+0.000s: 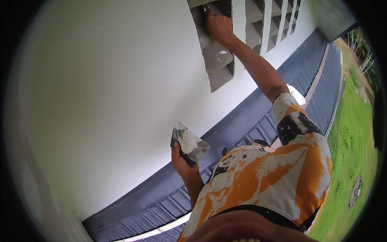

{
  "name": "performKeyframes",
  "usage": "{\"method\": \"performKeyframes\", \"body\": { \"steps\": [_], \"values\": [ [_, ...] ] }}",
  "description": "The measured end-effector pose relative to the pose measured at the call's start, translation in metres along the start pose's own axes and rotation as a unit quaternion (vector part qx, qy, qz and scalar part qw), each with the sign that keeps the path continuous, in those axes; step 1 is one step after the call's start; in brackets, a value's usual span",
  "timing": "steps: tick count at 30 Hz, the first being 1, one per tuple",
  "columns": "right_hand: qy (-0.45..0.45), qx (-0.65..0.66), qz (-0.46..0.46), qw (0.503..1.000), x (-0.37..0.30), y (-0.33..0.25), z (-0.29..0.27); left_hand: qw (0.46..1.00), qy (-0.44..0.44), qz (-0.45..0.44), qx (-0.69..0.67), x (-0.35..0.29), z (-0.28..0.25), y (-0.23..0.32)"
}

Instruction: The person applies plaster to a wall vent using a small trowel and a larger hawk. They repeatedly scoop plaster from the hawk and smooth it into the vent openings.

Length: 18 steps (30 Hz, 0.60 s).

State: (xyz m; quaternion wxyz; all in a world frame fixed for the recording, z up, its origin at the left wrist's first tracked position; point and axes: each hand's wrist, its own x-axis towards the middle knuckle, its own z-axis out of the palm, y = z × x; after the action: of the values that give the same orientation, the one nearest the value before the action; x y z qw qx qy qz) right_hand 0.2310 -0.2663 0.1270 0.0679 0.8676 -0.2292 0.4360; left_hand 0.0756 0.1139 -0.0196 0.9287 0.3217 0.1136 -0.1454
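Observation:
My left hand (pixel 183 163) grips a wide flat metal plastering trowel (pixel 199 151) with a dark handle part. A heap of white filler (pixel 189 140) lies on its blade, away from the wall. Up at the wall, my right hand (pixel 220 28) is closed round a small putty knife (pixel 206 7), of which only a short shiny bit shows. That hand reaches into the upper part of a column of grey concrete vent blocks (pixel 217 56) set in the white wall. A white smear of filler (pixel 221 55) marks a block below the hand.
More columns of vent openings (pixel 254 24) run along the white wall (pixel 113 88) to the right. Dark roof tiles (pixel 161 213) slope along the wall's foot. A white object (pixel 296 94) sits behind my right arm. Green grass (pixel 350 161) lies beyond the roof edge.

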Motion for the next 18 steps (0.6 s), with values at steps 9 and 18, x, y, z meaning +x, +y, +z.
{"method": "performKeyframes", "body": {
  "steps": [9,18],
  "values": [
    [-0.009,0.04,0.014,0.999,0.015,-0.011,-0.021,0.999,-0.043,0.009,-0.025,0.009,-0.005,-0.001],
    [-0.008,0.009,0.002,1.0,0.009,0.003,-0.019,1.0,-0.028,-0.007,0.004,0.0,-0.001,0.002]
  ]
}}
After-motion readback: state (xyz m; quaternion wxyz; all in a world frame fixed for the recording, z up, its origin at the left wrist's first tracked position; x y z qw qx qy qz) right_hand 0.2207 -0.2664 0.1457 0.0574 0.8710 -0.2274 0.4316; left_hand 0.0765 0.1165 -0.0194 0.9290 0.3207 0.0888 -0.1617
